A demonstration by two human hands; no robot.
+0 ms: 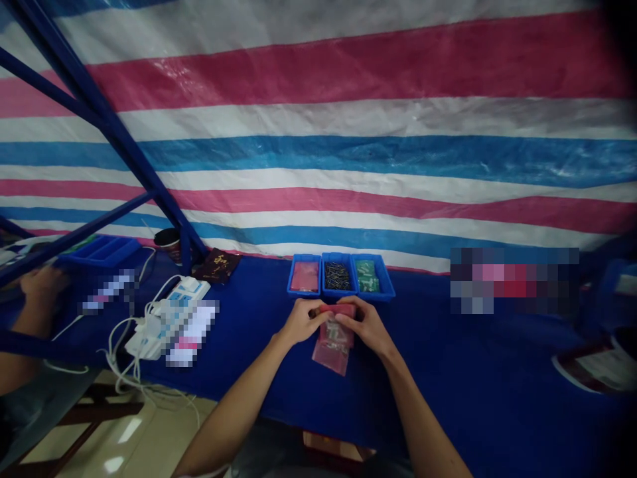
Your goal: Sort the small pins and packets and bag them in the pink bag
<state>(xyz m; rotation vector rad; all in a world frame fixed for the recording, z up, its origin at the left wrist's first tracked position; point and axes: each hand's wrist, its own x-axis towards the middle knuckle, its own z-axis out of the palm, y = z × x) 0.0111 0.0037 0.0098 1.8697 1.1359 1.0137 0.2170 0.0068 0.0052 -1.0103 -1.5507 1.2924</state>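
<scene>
My left hand (pixel 304 321) and my right hand (pixel 364 322) meet over the table's front half, fingers closed on the top edge of a pink see-through plastic bag (pixel 336 334). Small greyish pieces show through its film. A flat pink part (pixel 329 358) hangs or lies below; whether it belongs to the same bag I cannot tell. A small dark thing shows by my left fingers, too unclear to name. Just beyond my hands stand three blue bins: one with pink bags (pixel 305 276), one with dark screws (pixel 338 275), one with green packets (pixel 367 276).
To the left lie a white power strip (pixel 172 318) with tangled cables, a dark brown packet (pixel 217 265) and a black cup (pixel 168 243). Another person's hand (pixel 42 282) is at far left near a blue divided tray (pixel 102 251). A blue metal frame (pixel 127 156) slants across.
</scene>
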